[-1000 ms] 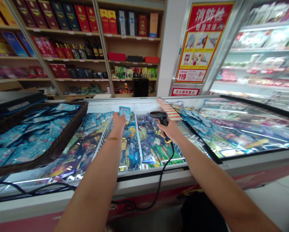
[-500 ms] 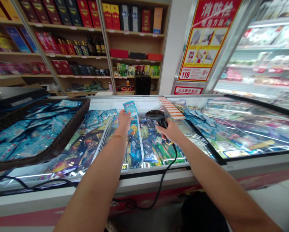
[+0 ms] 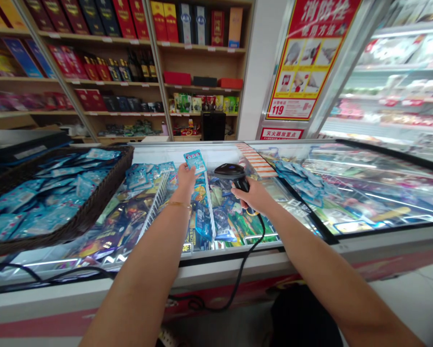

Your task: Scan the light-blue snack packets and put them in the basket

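Pinched in my left hand is a small blue packet, held up above the chest freezer's glass top. My right hand grips the handle of a black barcode scanner, whose head points left toward the packet with a gap between them. The scanner's black cable hangs over the freezer's front edge and loops below it. Left of my hands, a dark woven basket holds many similar blue packets. A further pile of blue packets lies on the glass to the right.
Under the glass of the chest freezer, wire dividers separate colourful packaged goods. A dark flat device stands behind the basket. Shelves with boxes and bottles line the back wall, beside a red poster and a lit display cooler.
The scanner in my right hand has shifted slightly left, closer to the packet. My left hand stays nearly still with the packet.
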A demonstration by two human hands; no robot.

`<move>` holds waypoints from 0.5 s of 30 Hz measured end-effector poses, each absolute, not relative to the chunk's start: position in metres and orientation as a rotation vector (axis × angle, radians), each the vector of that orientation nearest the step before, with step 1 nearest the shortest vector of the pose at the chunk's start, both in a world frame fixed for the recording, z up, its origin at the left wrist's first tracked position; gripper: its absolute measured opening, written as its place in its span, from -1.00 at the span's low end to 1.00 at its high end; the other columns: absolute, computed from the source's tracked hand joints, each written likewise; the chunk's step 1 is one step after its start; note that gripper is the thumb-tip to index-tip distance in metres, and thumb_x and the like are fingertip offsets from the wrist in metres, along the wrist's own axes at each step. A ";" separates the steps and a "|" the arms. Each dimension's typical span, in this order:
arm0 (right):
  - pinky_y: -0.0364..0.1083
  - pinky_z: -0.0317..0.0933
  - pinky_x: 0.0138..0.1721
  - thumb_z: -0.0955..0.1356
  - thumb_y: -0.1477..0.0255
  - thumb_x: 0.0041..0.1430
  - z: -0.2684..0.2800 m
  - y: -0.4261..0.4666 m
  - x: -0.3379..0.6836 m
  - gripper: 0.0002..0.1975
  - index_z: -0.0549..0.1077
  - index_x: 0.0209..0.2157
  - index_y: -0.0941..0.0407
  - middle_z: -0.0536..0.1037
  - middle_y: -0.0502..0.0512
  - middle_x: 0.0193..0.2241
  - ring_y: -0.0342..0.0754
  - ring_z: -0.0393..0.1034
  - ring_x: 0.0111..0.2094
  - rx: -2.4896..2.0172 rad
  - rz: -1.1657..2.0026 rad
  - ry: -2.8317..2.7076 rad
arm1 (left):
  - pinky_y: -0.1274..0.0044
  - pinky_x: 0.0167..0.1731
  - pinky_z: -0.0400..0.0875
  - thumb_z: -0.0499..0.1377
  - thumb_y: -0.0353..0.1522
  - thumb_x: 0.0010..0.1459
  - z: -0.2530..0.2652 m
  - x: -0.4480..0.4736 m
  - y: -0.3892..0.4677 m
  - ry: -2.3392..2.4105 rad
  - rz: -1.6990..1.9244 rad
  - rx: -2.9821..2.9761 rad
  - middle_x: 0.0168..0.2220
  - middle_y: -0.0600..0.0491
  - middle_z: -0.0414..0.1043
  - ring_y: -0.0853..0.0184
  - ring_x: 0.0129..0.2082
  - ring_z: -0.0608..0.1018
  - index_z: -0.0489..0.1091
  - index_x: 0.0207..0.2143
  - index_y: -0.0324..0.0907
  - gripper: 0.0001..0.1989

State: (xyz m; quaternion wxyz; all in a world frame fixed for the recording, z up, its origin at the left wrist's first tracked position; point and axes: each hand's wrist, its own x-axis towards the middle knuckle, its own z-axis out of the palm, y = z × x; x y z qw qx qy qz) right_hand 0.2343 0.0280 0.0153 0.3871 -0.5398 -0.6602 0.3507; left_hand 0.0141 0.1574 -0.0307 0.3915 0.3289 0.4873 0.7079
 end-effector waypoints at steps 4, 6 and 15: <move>-0.20 0.18 -0.64 0.44 0.43 0.18 0.011 0.032 0.236 -0.86 0.40 -0.27 0.09 0.41 -0.14 -0.69 -0.17 0.31 -0.73 -1.341 0.893 -1.667 | 0.45 -0.17 0.58 0.19 -0.55 0.11 -0.028 0.015 0.156 1.229 1.787 0.821 -0.40 0.09 0.53 0.30 -0.28 0.66 0.34 -0.29 -0.15 -0.84; -0.21 0.18 -0.65 0.45 0.40 0.18 0.009 0.035 0.237 -0.83 0.38 -0.28 0.09 0.41 -0.15 -0.69 -0.17 0.31 -0.73 -1.323 0.916 -1.645 | 0.49 -0.24 0.56 0.19 -0.54 0.09 -0.026 0.015 0.155 1.283 1.781 0.806 -0.43 0.10 0.51 0.31 -0.33 0.65 0.36 -0.29 -0.16 -0.85; -0.21 0.19 -0.67 0.46 0.37 0.19 0.025 0.036 0.306 -0.78 0.32 -0.33 0.06 0.42 -0.14 -0.70 -0.17 0.31 -0.75 -1.341 0.859 -1.426 | 0.42 -0.16 0.61 0.31 -0.58 -0.01 -0.001 0.072 0.160 1.190 1.594 0.881 -0.40 0.07 0.52 0.32 -0.28 0.64 0.44 -0.30 -0.19 -0.78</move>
